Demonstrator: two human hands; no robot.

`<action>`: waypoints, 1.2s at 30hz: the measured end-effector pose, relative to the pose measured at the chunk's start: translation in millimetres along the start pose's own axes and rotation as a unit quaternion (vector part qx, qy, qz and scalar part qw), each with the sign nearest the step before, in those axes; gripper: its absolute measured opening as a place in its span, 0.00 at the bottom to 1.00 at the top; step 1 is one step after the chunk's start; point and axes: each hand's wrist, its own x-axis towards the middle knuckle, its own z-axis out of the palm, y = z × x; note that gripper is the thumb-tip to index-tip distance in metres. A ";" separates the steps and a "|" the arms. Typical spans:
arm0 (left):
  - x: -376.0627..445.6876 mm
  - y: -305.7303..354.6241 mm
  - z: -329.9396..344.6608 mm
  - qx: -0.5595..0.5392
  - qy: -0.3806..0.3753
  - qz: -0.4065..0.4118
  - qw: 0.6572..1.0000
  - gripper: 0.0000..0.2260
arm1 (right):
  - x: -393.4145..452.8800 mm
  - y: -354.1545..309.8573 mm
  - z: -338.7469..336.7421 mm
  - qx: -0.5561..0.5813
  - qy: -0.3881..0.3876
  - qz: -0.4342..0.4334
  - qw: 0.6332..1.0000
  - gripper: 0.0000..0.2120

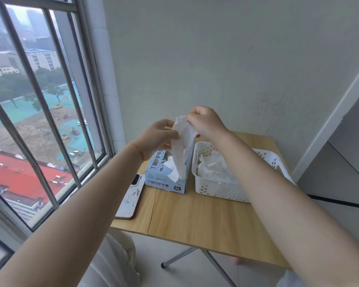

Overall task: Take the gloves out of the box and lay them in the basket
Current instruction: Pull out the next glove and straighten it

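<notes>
Wood-grain tabletop (195, 220) fills the lower middle of my view, a small folding table pushed into a corner with a pale wall behind and a barred window (39, 100) on the left looking down on red roofs and a dug-up site. Nearest me on the table's left edge lies a phone (131, 197) in a pale patterned case, flat on the wood. Just beyond it stands the light blue box (166, 172) of gloves, marked XL on its front face, with white material bunched in its top opening. Right beside the box, on its right, sits the white perforated basket (220, 189), and I can see several crumpled white gloves (214, 166) already lying in it. Above the box I hold both hands up together on one white glove (182, 146), which hangs down so its lower end reaches the box opening. My left hand (158, 135), with a red thread around the wrist, has its thumb and fingers closed on the glove's left side. My right hand (205, 121) is curled over, its fingertips pinching the glove's top edge. My right forearm crosses over the basket's far part.
</notes>
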 end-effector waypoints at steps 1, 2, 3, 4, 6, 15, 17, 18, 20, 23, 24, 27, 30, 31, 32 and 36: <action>0.9 -2.1 -2.1 -0.009 0.025 -0.005 1.000 0.07 | -1.1 -1.7 -0.4 -0.021 0.006 0.004 1.000 0.05; 0.8 -2.5 -3.8 -0.016 0.046 -0.010 0.999 0.08 | -1.7 -2.8 -1.3 -0.046 0.011 0.006 0.999 0.04; 0.3 -2.8 -5.9 -0.019 0.063 -0.012 0.998 0.08 | -2.7 -4.4 -2.2 -0.068 0.010 0.007 0.998 0.04; -1.9 -1.6 -7.9 -0.016 0.073 -0.010 0.997 0.07 | -4.4 -6.8 -3.1 -0.083 0.001 0.006 0.997 0.04; -3.6 1.2 -10.9 -0.008 0.082 0.000 0.997 0.08 | -7.8 -11.3 -3.8 -0.093 -0.029 0.000 0.995 0.05; -18.0 21.2 -10.6 -0.070 0.001 0.015 0.997 0.08 | -14.4 -29.3 -2.3 0.028 0.003 0.050 0.998 0.12; -19.2 9.1 -16.8 -0.049 -0.060 -0.011 0.997 0.09 | -13.3 -25.5 -4.4 0.007 0.014 0.046 0.999 0.14; -19.5 0.9 -18.2 -0.036 -0.079 -0.038 0.996 0.11 | -13.2 -22.6 -3.9 -0.001 0.015 0.052 0.999 0.14; -16.4 -19.4 -20.2 -0.003 -0.083 -0.091 0.992 0.16 | -11.8 -14.3 -2.7 -0.016 0.008 0.065 0.998 0.13; -14.2 -41.7 -21.8 -0.055 -0.075 -0.130 0.987 0.21 | -10.5 -2.3 0.3 -0.034 -0.024 0.090 0.995 0.12; -12.4 -46.5 -22.3 -0.081 -0.070 -0.133 0.985 0.21 | -9.7 2.6 1.7 -0.034 -0.033 0.102 0.994 0.13; -6.3 -48.5 -24.3 -0.088 -0.031 -0.130 0.987 0.14 | -3.0 16.6 6.8 -0.005 -0.036 0.134 0.990 0.14; 6.8 -43.4 -25.9 -0.064 -0.002 -0.120 0.991 0.14 | 1.5 25.4 4.1 0.041 -0.022 0.162 0.986 0.15; 10.5 -40.3 -25.1 -0.051 -0.002 -0.116 0.992 0.17 | 1.8 28.8 0.6 0.055 -0.017 0.171 0.984 0.14; 15.7 -37.7 -21.7 -0.034 -0.008 -0.114 0.993 0.19 | 1.6 35.0 -5.3 0.060 -0.014 0.184 0.981 0.14; 36.8 -33.4 8.7 0.088 -0.025 -0.096 0.991 0.11 | -2.4 67.0 -34.1 0.022 0.013 0.227 0.974 0.06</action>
